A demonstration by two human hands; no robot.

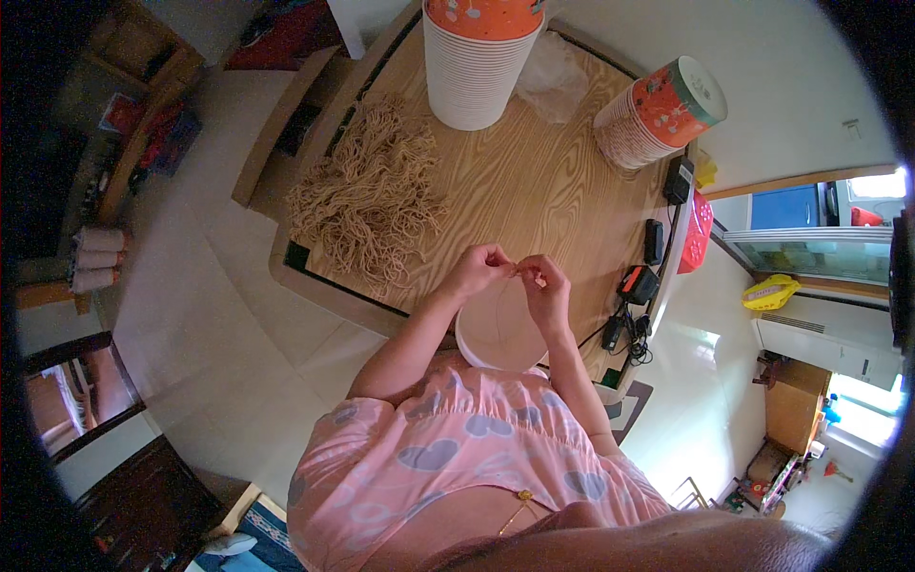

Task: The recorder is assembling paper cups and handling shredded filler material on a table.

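Note:
My left hand [479, 271] and my right hand [547, 290] meet at the near side of the table, fingertips pinched close together. Between them is a small bit of what looks like thin tan cord, mostly hidden by the fingers. Right below my hands is a round white paper tub [483, 353], close against my body, its open mouth facing up. A faint thin line runs down over its inside. To the left of my hands lies a loose, tangled heap of tan cords [367, 195] on the wood-grain table [515, 191].
A tall stack of white paper tubs [474, 81] with an orange pattern stands at the back. Another stack of patterned tubs [658, 112] is at the far right, with a clear plastic bag [553, 81] between. Black adapters [639, 284] and cables [634, 334] line the right edge.

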